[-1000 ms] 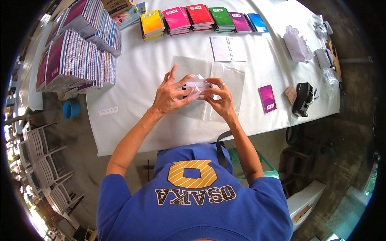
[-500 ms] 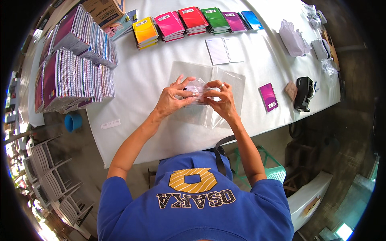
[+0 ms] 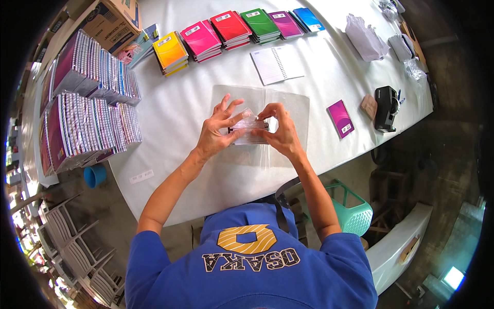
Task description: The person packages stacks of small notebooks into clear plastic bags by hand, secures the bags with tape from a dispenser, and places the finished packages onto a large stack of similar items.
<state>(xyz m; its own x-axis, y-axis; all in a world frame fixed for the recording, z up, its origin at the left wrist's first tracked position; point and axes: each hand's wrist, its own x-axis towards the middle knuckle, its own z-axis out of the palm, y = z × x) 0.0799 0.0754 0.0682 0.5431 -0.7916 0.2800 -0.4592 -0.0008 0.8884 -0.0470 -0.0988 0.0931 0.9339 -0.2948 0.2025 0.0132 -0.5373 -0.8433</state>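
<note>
Between my two hands is a small bundle of notebooks (image 3: 248, 138) in clear plastic, standing with its page edges toward me and dark binding showing at the ends. My left hand (image 3: 215, 135) grips its left side with thumb and a finger, the other fingers raised. On the right side, my right hand (image 3: 282, 135) closes thumb and fingers on the bundle and its wrap. A loose corner of clear plastic sticks up between the hands. Under the bundle lies a large clear plastic sheet (image 3: 296, 110), flat on the white-covered table (image 3: 185, 203).
Notebook stacks in several colours, including a green stack (image 3: 261, 26), line the far side. An open notebook (image 3: 270, 66) lies before them. Wrapped notebooks (image 3: 85, 126) pile up at left. A purple notebook (image 3: 340, 119) and black tape dispenser (image 3: 385, 109) sit at right.
My hands have moved slightly apart, from pinching the plastic close together over the top to holding the bundle's two sides. More of the page edges shows. The whole view has shifted a little.
</note>
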